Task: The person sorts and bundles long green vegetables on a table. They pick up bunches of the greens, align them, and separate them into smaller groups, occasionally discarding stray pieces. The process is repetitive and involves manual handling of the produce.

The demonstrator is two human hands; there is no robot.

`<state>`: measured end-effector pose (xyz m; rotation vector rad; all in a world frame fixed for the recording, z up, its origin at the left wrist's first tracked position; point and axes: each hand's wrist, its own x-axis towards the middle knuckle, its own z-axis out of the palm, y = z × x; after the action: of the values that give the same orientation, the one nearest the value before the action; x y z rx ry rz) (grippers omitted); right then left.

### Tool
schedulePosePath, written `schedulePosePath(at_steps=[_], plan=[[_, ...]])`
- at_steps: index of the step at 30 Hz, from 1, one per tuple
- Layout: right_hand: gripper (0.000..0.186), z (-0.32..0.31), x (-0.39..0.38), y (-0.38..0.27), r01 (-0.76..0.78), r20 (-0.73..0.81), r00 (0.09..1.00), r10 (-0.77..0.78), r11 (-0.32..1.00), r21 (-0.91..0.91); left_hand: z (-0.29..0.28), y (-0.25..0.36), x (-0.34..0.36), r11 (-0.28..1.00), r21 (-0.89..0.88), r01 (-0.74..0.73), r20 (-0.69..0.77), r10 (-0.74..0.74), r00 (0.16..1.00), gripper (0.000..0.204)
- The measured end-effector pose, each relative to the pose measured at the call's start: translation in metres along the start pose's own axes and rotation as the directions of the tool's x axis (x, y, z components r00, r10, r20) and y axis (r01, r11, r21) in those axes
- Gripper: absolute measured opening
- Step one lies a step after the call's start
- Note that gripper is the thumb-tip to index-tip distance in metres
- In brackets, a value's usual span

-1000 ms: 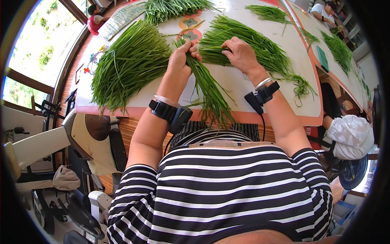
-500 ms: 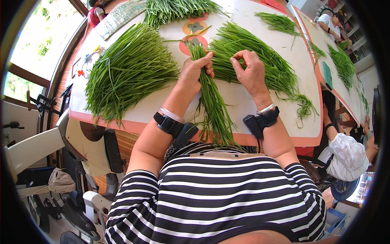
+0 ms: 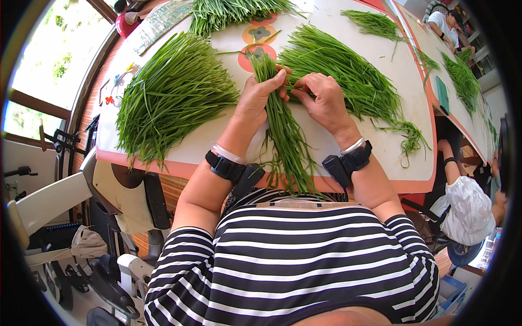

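Daylight enters a wood-framed window [image 3: 38,81] left of the long white table [image 3: 380,146] with its orange edge.

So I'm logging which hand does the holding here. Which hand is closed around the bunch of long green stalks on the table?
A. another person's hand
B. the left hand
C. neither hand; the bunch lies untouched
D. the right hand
B: the left hand has its grip wrapped around the bunch of green stalks, while the right hand rests beside it, its fingers at the bunch's top.
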<state>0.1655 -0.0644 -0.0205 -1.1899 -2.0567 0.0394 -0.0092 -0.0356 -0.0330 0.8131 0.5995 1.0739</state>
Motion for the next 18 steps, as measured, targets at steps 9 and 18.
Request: schedulePosePath(at_steps=[9,18], plan=[[0.015,-0.01,0.005,0.01,0.012,-0.212,0.977,-0.013,1.0,-0.005,-0.005,0.003,-0.003,1.0,0.023,0.0,0.06,-0.001,0.998,0.015],[0.01,-0.01,0.0,0.013,-0.071,-0.17,0.983,0.064,0.997,-0.033,-0.009,0.006,-0.001,0.969,-0.248,0.015,0.064,0.001,0.998,0.016]])
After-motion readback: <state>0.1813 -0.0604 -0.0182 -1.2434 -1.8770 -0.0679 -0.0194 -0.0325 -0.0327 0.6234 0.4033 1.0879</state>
